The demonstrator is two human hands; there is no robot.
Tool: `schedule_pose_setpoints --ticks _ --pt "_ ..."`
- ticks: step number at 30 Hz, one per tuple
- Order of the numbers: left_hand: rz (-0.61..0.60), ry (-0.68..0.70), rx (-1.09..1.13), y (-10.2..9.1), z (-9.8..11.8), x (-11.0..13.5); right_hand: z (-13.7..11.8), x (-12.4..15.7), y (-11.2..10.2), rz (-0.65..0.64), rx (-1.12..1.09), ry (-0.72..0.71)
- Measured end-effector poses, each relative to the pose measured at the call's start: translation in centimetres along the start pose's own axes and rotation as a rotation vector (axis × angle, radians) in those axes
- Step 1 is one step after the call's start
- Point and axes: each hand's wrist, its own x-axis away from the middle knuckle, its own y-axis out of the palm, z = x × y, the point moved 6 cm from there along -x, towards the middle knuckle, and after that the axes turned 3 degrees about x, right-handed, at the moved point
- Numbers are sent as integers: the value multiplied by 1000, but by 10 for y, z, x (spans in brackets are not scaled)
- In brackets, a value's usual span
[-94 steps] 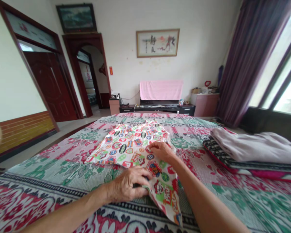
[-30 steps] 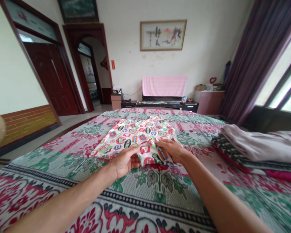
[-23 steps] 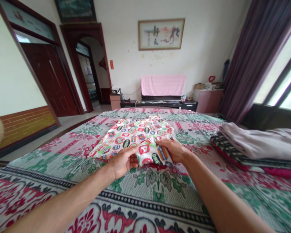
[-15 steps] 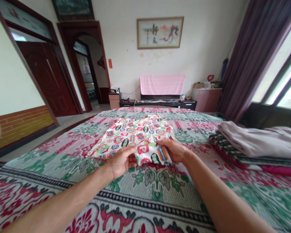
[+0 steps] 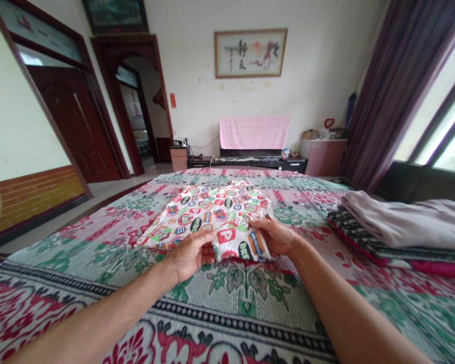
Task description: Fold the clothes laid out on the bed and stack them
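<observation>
Here, from the left: left hand (image 5: 191, 253) with thumb above and fingers below, pinching the left side of a turned-over flap (image 5: 242, 243). Next, the rest of the printed cloth (image 5: 216, 210), spread near the middle of the floral cover (image 5: 246, 283), toward its far edge — presumably light, soft, limp, hardly fragile. Then right hand (image 5: 279, 237), grasping the flap's right side. Best held by both near corners — likely to droop from a single pinch. Farther right, a folded stack (image 5: 402, 225).
</observation>
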Motion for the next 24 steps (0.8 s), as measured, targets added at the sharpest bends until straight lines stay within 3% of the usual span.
schedule_pose_setpoints --ticks 6,12,15,18,20,22,24 --pt "-14 2 -7 1 0 1 -2 3 0 0 -21 -9" --pt "26 13 -92 3 -1 3 -4 7 -3 -82 37 -67" --pt "-35 98 -297 10 3 9 -8 14 -5 -187 81 -95" --pt "-271 153 -585 28 4 21 -11 23 -4 -325 140 -88" --pt "-359 150 -708 35 2 27 -14 27 -5 -344 172 -94" --pt "-297 224 -817 36 7 28 -18 26 -10 -279 162 -127" --pt "-186 409 -955 36 18 28 -22 21 -16 -164 120 -166"
